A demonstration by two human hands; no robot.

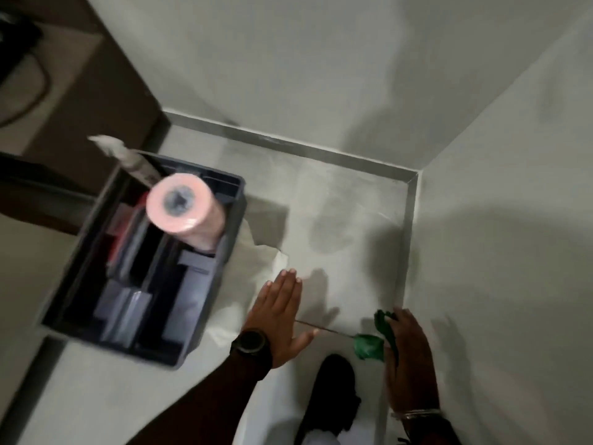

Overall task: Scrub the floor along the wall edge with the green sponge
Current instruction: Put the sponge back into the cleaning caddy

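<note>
My right hand (407, 358) grips the green sponge (369, 345), folded in its fingers, low over the pale floor (340, 226) close to the right wall's grey skirting (408, 239). The sponge sits just above a tile joint. My left hand (282, 313), with a black watch on the wrist, is spread flat with fingers together and holds nothing; whether it touches the floor I cannot tell. A damp darker patch shows on the floor toward the corner.
A grey caddy (231, 226) with a pink roll (183, 207) and several supplies stands at the left on a white sheet (276, 258). My dark shoe (333, 390) is at the bottom. Two walls meet at the corner (417, 175). A dark cabinet is at the upper left.
</note>
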